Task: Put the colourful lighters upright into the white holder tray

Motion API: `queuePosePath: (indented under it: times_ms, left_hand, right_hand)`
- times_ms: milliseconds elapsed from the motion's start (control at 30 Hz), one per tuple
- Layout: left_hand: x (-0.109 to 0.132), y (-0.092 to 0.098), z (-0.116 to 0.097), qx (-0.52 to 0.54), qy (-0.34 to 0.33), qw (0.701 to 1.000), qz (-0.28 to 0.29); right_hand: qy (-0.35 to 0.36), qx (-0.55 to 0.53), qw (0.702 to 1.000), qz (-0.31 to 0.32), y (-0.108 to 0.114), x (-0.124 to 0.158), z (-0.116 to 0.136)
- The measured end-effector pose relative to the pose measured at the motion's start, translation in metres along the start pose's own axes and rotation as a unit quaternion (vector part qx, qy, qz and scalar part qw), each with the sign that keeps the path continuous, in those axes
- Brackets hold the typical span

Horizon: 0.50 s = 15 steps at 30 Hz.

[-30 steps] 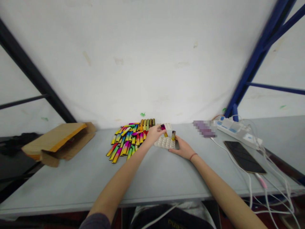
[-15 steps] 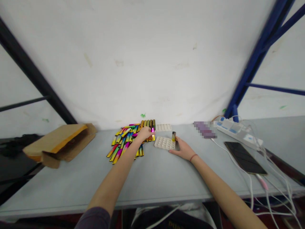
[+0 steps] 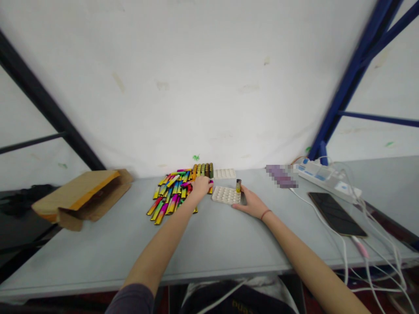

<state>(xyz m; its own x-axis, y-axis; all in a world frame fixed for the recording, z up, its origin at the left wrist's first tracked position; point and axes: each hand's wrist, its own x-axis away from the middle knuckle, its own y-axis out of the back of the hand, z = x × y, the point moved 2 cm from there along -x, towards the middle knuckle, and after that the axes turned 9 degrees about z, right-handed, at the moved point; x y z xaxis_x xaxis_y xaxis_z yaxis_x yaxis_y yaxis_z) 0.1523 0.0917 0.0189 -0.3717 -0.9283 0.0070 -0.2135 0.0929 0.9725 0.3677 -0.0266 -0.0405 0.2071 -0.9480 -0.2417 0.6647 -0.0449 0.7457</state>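
Left of the tray (image 3: 225,195), the left hand (image 3: 200,188) curls over the stick pile (image 3: 170,196), grip unclear; the open right hand (image 3: 250,203) braces the tray, so pinching a single stick seems wisest.

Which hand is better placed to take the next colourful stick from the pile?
Left: the left hand rests on the pile; the right hand rests against the white tray.

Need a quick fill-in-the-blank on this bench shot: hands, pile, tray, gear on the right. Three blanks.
1. The left hand lies on the colourful pile, to the ___ of the white tray.
2. Exactly ___ small piece stands upright in that tray.
3. The right hand rests at the tray's right edge; farther right, near the power strip, lies a dark-screened ___.

Missing words: left; one; phone.
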Motion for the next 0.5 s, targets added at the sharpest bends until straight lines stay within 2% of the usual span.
queuePosePath:
  times_ms: [67,167,367,500]
  left_hand:
    - [0.005,0.004,-0.002,-0.039,0.005,0.999,-0.001]
    - [0.013,0.010,0.000,-0.063,-0.027,0.998,-0.003]
    - [0.023,0.008,0.018,-0.049,-0.100,0.991,0.068]
    - [0.025,0.007,0.020,-0.067,-0.091,0.992,0.055]
  right_hand:
    - [-0.002,0.003,1.000,0.004,0.001,0.000,0.001]
    - [-0.004,0.012,1.000,0.011,0.001,0.001,0.001]
    - [-0.004,0.011,1.000,0.013,0.001,0.001,0.001]
    - [-0.006,0.003,1.000,0.016,0.002,0.000,0.002]
